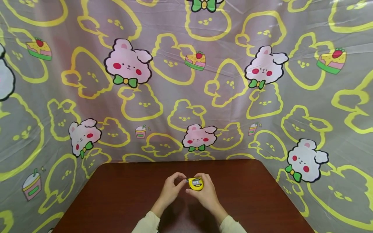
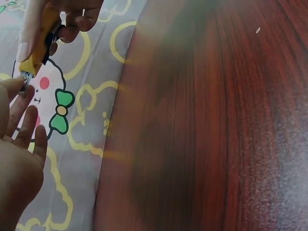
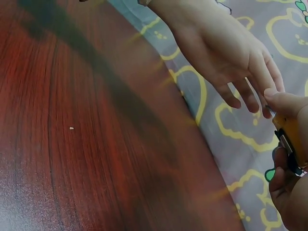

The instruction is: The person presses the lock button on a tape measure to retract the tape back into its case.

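A yellow and black tape measure (image 1: pixel 196 183) is held up above the brown table, with its label facing the head camera. My right hand (image 1: pixel 207 193) grips its case from the right, the thumb along the lower edge. From the left, my left hand (image 1: pixel 171 188) pinches the metal end of the tape (image 2: pixel 26 77) between thumb and index finger. Only a short piece of blade shows at the mouth of the case. In the left wrist view the other left fingers (image 2: pixel 30 126) are spread loosely. The right wrist view shows just part of the case (image 3: pixel 291 137), the rest being cut off.
The wood-grain table (image 1: pixel 122 191) has rounded far corners. A grey curtain (image 1: pixel 163 106) printed with bunnies and yellow outlines surrounds its back and sides. One tiny pale speck (image 3: pixel 71 128) lies on the tabletop.
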Action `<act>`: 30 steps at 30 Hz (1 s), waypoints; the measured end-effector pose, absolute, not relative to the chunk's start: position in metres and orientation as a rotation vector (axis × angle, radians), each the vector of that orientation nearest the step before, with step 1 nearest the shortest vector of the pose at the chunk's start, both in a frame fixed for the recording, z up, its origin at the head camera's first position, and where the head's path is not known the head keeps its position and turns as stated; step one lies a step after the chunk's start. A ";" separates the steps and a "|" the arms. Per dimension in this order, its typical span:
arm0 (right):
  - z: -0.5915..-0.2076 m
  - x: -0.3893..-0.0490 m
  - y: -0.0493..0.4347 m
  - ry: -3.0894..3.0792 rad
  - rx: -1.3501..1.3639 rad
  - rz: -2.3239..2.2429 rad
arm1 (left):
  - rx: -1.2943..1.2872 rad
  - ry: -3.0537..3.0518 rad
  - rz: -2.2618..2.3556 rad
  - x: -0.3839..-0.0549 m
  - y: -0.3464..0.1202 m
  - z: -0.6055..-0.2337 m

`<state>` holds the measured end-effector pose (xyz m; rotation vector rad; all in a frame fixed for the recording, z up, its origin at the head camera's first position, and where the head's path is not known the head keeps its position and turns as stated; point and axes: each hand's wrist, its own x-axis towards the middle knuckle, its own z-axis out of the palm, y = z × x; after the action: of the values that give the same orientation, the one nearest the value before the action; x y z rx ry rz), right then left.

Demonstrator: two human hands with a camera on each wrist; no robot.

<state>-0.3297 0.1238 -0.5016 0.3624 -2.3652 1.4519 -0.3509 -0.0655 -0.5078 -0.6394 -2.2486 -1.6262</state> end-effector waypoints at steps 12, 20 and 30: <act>-0.504 -0.328 0.121 -2.367 0.386 1.439 | -0.691 -2.240 -1.647 -0.353 -0.065 -0.509; -0.503 -0.326 0.116 -2.347 0.399 1.423 | -0.700 -2.252 -1.658 -0.353 -0.067 -0.509; -0.504 -0.328 0.118 -2.347 0.324 1.415 | -0.666 -2.216 -1.675 -0.351 -0.071 -0.507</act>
<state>-0.3278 0.1184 -0.5038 0.3242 -2.3472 1.4148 -0.3513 -0.0707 -0.5075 -0.6659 -2.2156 -1.6752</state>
